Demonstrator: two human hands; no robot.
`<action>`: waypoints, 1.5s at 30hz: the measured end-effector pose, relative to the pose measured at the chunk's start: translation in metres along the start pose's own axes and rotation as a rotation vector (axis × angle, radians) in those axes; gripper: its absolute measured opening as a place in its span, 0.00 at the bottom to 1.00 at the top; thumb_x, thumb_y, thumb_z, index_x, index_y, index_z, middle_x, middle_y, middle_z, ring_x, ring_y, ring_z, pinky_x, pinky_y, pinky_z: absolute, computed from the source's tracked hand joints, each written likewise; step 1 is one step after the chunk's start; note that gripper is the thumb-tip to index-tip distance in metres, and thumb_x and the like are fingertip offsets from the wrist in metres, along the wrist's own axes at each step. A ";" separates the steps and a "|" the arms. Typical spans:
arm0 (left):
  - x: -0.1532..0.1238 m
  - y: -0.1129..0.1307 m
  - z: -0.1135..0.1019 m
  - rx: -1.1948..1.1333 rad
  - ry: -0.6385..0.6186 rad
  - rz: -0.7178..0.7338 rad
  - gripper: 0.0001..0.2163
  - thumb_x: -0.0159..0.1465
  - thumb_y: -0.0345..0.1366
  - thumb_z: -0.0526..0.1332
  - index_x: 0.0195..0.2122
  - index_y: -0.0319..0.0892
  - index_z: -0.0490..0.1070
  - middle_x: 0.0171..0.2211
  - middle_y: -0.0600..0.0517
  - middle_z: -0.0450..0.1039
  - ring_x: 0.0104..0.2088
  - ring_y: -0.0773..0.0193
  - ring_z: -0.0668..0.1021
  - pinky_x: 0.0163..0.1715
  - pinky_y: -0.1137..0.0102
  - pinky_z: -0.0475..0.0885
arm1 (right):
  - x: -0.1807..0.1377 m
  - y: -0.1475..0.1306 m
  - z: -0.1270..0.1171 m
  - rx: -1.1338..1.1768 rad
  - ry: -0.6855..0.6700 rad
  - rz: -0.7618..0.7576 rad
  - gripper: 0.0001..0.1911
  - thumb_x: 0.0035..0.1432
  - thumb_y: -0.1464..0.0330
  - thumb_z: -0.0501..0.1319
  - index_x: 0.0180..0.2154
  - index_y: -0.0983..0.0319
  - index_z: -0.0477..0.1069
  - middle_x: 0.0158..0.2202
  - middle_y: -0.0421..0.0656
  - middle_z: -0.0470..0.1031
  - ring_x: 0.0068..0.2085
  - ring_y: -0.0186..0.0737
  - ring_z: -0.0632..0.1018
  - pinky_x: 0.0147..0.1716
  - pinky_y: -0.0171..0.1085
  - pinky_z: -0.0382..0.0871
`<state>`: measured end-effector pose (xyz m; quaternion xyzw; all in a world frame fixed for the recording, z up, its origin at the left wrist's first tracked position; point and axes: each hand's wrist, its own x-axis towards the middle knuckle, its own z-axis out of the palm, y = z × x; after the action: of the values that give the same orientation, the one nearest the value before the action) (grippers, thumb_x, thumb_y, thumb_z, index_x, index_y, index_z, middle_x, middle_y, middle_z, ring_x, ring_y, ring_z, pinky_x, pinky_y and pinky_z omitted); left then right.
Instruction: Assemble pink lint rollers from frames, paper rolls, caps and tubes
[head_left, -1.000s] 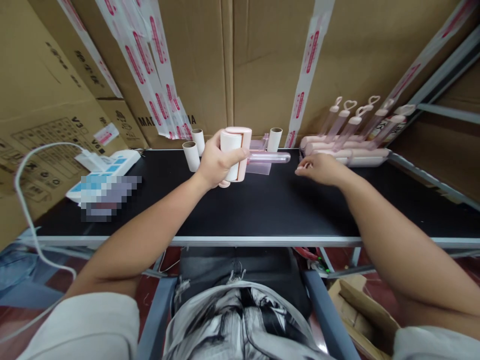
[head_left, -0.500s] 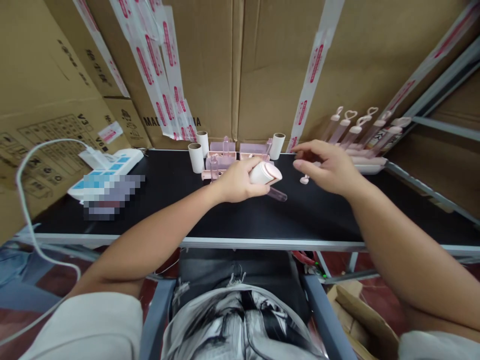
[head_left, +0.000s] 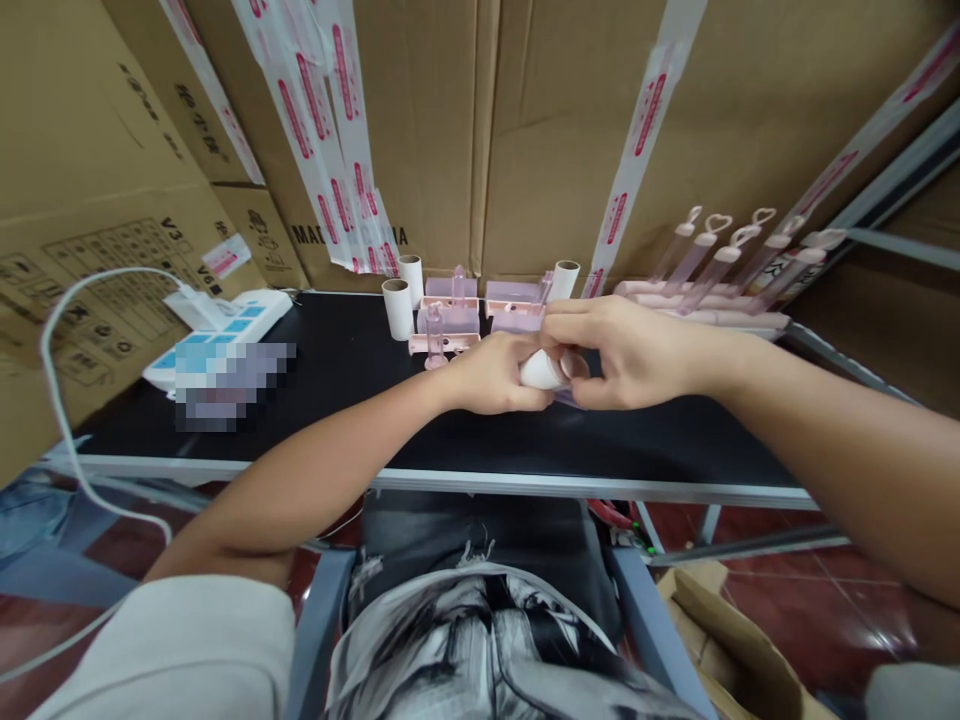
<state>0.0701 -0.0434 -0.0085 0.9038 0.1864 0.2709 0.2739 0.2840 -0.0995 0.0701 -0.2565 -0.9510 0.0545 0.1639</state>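
Note:
A short white tube (head_left: 540,370) is in the grip of my left hand (head_left: 491,373), tilted with its end toward the right. My right hand (head_left: 626,350) closes its fingers around that right end, where a pink piece (head_left: 574,364) shows between thumb and fingers. Exactly how the pink piece sits on the tube is partly hidden. Just behind my left hand are a pale pink holder (head_left: 444,345) and a clear lilac piece (head_left: 435,330) standing upright. Another pink and lilac holder (head_left: 514,309) lies behind the two hands.
White cardboard tubes (head_left: 398,309) stand at the back of the black table (head_left: 322,420). Several clear pink wands with heart-shaped tops (head_left: 718,224) lean in a pink tray (head_left: 750,319) at right. A power strip (head_left: 255,315) with a white cable lies left. Cardboard walls (head_left: 420,120) rise behind.
My right hand has moved left and closed on the pink end of the white tube. My left hand keeps its hold, and the view has shifted slightly.

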 end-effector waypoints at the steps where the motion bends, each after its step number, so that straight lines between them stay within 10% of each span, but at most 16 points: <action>1: 0.000 -0.001 0.002 -0.014 0.001 -0.003 0.15 0.57 0.37 0.70 0.46 0.44 0.79 0.42 0.51 0.86 0.44 0.52 0.86 0.47 0.62 0.78 | 0.001 0.000 0.001 0.000 0.000 -0.009 0.15 0.47 0.77 0.65 0.33 0.57 0.62 0.31 0.39 0.68 0.30 0.38 0.69 0.31 0.37 0.61; 20: 0.000 -0.010 0.022 0.068 0.133 -0.058 0.20 0.58 0.44 0.67 0.50 0.45 0.74 0.45 0.49 0.84 0.43 0.49 0.85 0.45 0.60 0.76 | 0.005 0.025 0.010 0.070 0.047 -0.090 0.13 0.47 0.74 0.62 0.31 0.55 0.59 0.27 0.38 0.66 0.30 0.40 0.67 0.31 0.40 0.61; 33: 0.004 -0.031 0.031 -0.243 0.521 -0.030 0.25 0.61 0.53 0.74 0.52 0.44 0.70 0.46 0.49 0.79 0.44 0.59 0.80 0.48 0.63 0.76 | -0.017 0.066 0.032 -0.110 0.392 0.066 0.10 0.49 0.71 0.64 0.32 0.55 0.63 0.31 0.41 0.66 0.32 0.44 0.68 0.33 0.42 0.63; 45: 0.005 -0.041 0.011 -0.225 0.404 -0.145 0.25 0.67 0.55 0.64 0.58 0.45 0.67 0.44 0.50 0.80 0.39 0.60 0.82 0.44 0.64 0.77 | -0.026 0.098 0.058 -0.128 0.529 0.288 0.07 0.54 0.71 0.62 0.36 0.55 0.73 0.37 0.46 0.77 0.39 0.50 0.77 0.42 0.47 0.71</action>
<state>0.0730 -0.0138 -0.0389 0.7792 0.2705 0.4449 0.3489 0.3318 -0.0291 -0.0099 -0.4036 -0.8307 -0.0514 0.3800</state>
